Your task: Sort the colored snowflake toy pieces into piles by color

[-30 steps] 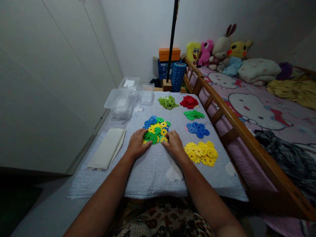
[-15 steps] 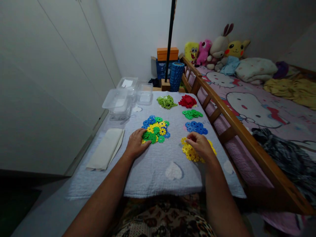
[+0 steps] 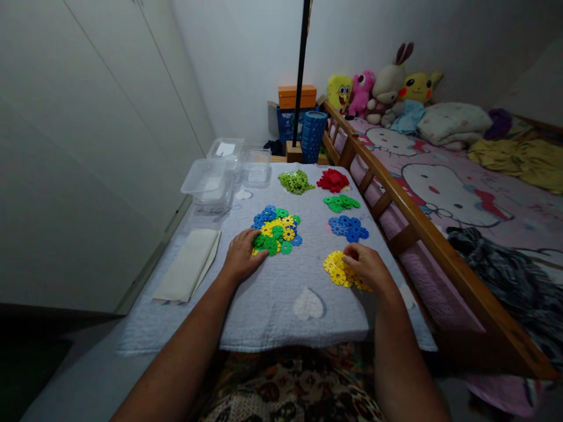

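Note:
A mixed heap of blue, green and yellow snowflake building discs [image 3: 278, 228] lies mid-table. My left hand [image 3: 241, 253] rests against its left edge, thumb and fingers apart, touching the green discs. My right hand [image 3: 367, 265] is over the right side of a pile of yellow snowflake discs [image 3: 338, 275]. Its thumb and fingertips are drawn together at the discs; whether a piece is between them is hidden. Beyond that pile lie blue discs [image 3: 348, 227] and then green discs [image 3: 341, 203].
Red pieces [image 3: 333, 180] and light-green pieces [image 3: 295, 181] form piles at the far end. Clear plastic containers [image 3: 206, 176] stand at the back left, with a folded cream cloth [image 3: 187, 266] nearer. A wooden bed rail [image 3: 409, 234] borders the right side; a black pole [image 3: 301, 70] rises behind.
My right hand has shifted slightly right across the yellow pile, uncovering more discs on its left. My left hand stays at the mixed heap.

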